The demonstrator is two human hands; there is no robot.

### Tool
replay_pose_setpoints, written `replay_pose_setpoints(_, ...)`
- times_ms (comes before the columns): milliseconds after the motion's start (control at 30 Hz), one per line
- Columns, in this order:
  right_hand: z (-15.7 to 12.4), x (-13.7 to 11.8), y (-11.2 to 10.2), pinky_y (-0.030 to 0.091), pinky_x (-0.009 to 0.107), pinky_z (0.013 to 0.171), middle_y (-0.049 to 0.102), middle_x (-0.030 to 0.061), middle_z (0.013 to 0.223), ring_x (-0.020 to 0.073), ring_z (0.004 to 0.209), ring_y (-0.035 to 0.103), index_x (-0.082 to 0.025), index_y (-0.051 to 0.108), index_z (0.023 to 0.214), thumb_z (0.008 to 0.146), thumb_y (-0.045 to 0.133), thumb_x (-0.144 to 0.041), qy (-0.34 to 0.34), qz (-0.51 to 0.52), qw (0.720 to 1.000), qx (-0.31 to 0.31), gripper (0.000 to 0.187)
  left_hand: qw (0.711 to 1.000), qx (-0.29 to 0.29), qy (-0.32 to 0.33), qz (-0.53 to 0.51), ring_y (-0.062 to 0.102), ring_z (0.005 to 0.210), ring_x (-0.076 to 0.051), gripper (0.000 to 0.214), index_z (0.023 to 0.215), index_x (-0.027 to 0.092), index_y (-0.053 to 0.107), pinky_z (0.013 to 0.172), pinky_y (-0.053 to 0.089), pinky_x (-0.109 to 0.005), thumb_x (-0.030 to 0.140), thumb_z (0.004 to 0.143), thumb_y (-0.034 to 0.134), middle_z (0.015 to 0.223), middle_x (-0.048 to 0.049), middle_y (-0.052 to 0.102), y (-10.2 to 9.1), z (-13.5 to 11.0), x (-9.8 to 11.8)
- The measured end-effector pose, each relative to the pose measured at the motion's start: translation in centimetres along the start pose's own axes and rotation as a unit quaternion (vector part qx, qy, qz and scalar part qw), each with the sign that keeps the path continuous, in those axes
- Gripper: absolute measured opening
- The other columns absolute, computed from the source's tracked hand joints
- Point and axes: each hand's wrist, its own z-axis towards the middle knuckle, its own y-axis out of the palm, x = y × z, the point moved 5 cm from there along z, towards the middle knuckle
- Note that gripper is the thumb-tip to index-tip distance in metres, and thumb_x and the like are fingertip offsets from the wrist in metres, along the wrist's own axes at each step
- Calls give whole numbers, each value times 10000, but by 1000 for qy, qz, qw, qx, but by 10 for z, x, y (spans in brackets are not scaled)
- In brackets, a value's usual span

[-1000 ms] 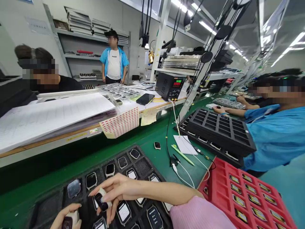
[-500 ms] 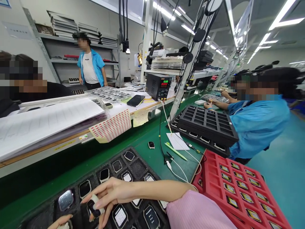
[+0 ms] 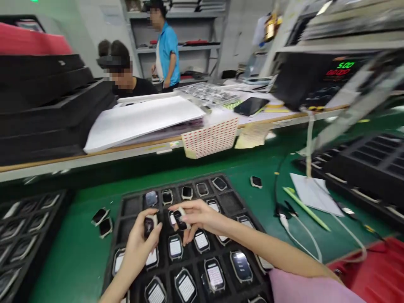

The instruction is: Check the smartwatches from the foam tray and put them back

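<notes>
My left hand [image 3: 142, 240] grips a small dark-faced smartwatch body [image 3: 148, 224] over a black compartment tray [image 3: 126, 207]. My right hand [image 3: 198, 219] pinches a second watch body [image 3: 179, 218] between thumb and fingers just beside it. Both hands hover over the tray's middle rows, close together but apart. The tray holds several watch bodies, some showing white label screens [image 3: 215, 275]. A pink sleeve [image 3: 303, 288] covers my right forearm.
Two loose watch bodies [image 3: 102, 221] lie on the green mat left of the tray, another [image 3: 256, 182] to the right. Cables, a green pen [image 3: 306, 209] and a white sheet [image 3: 315, 194] lie right. Black trays stack at left [image 3: 47, 113] and right [image 3: 372, 164]. Two people are behind the raised bench.
The view has swung left and down, bringing the whole tray into sight. My left hand has risen beside the right one, each still holding a watch body. The seated neighbour at right has left the view.
</notes>
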Motion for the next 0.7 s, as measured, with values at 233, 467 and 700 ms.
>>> replay_pose_setpoints(233,5,-4,3,565,233,508,645,119,1003,198,688,700,-175,483,1221,853,633,-290,10,-25,999,30,413,974,-118,-18,-194,601,859,-209,467,1246,189,426,666,528,-308,234,798,550,970,-66,588,3,8,-1)
replay_pose_setpoints(467,7,-2,2,537,192,412,618,87,980,167,601,687,-187,483,1207,855,584,-221,-5,-70,997,43,368,960,-143,-49,-236,599,941,-235,418,1214,196,491,738,537,-349,134,801,485,1032,-75,604,2,6,-3)
replay_pose_setpoints(700,7,-2,2,594,244,497,627,115,1022,215,680,717,-179,476,1294,865,544,-181,-27,-83,996,32,434,966,-157,-15,-206,552,1015,-241,443,1231,225,474,737,548,-330,125,800,486,1094,-73,586,1,5,-3)
